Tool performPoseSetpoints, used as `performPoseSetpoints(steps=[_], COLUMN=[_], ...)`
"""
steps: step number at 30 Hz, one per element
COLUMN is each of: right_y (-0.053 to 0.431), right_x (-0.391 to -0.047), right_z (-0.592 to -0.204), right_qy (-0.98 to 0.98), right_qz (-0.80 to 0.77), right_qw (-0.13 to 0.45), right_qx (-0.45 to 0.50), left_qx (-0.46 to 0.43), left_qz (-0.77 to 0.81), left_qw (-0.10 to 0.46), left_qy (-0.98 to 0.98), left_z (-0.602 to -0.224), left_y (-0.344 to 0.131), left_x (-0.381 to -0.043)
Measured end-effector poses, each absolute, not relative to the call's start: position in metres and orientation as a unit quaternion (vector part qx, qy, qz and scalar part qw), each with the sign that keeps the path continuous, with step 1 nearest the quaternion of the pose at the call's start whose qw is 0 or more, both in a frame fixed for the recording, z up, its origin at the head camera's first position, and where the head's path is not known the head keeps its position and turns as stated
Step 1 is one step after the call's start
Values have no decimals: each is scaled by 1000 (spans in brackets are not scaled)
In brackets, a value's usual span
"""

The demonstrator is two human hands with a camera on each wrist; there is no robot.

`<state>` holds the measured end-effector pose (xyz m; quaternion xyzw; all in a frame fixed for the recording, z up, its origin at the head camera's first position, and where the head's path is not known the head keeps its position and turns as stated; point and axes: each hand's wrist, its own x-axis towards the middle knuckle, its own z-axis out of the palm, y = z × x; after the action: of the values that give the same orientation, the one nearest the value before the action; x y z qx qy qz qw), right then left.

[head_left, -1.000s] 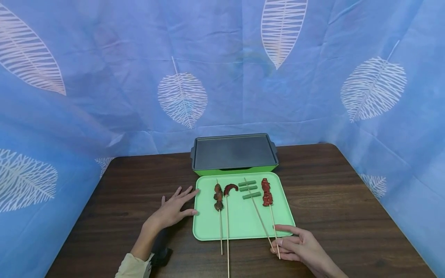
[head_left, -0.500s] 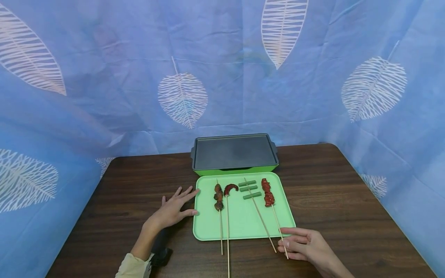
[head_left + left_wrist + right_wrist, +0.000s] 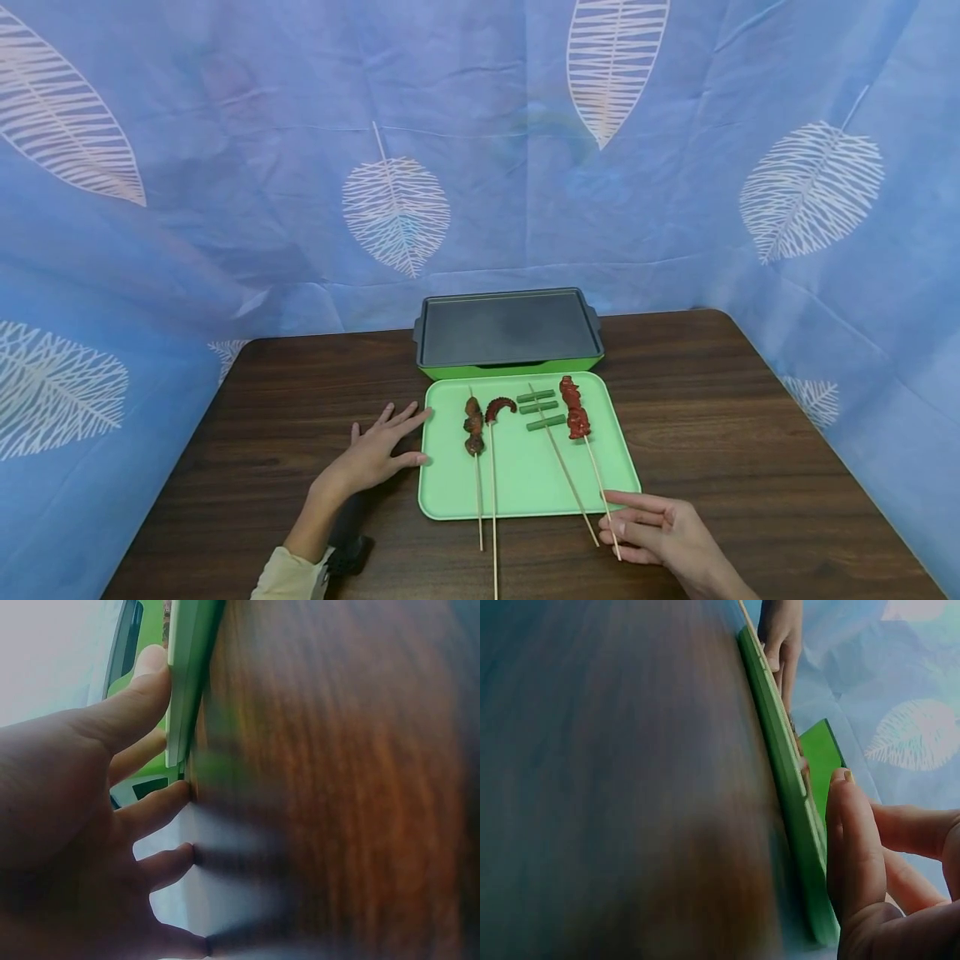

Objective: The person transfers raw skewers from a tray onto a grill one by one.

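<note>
Near the tray's front right corner, my right hand [image 3: 651, 531] pinches the bare stick of a red meat skewer [image 3: 576, 408] between thumb and fingers. The skewer's meat end is over the right side of a light green tray [image 3: 525, 492]. Left of it lies a skewer with green vegetable pieces [image 3: 546, 422]. A dark curled tentacle skewer [image 3: 501, 407] and a brown meat skewer [image 3: 473, 425] are further left, their sticks jutting past the front rim. My left hand [image 3: 371, 454] is spread on the table, thumb and index finger touching the tray's left rim [image 3: 184, 690].
Directly behind the tray stands a green grill [image 3: 517, 367] with a dark flat plate [image 3: 510, 329]. The brown wooden table [image 3: 720, 417] extends on both sides. Blue cloth [image 3: 480, 208] with white leaf prints hangs behind and beside it.
My right hand has moved a little right, taking the red skewer's stick end away from the vegetable skewer. The red meat end has shifted slightly toward the grill. My left hand has stayed put.
</note>
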<state>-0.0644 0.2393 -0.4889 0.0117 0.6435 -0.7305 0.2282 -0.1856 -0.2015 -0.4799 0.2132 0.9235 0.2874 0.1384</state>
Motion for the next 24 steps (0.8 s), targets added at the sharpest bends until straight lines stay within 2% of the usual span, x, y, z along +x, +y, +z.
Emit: performPoseSetpoints(steps=[12,24], right_y=[219,182], right_x=[-72,-103], right_z=[-468,-446], right_qy=[677,672], right_qz=[-711,-721], right_qw=[188,168], right_qx=[3,-21], left_qx=[216,221], left_qz=[288,290], left_qw=[138,132], left_qy=[923,922], left_z=[-482,-483], left_y=[-201,-203], left_x=[-185,-186])
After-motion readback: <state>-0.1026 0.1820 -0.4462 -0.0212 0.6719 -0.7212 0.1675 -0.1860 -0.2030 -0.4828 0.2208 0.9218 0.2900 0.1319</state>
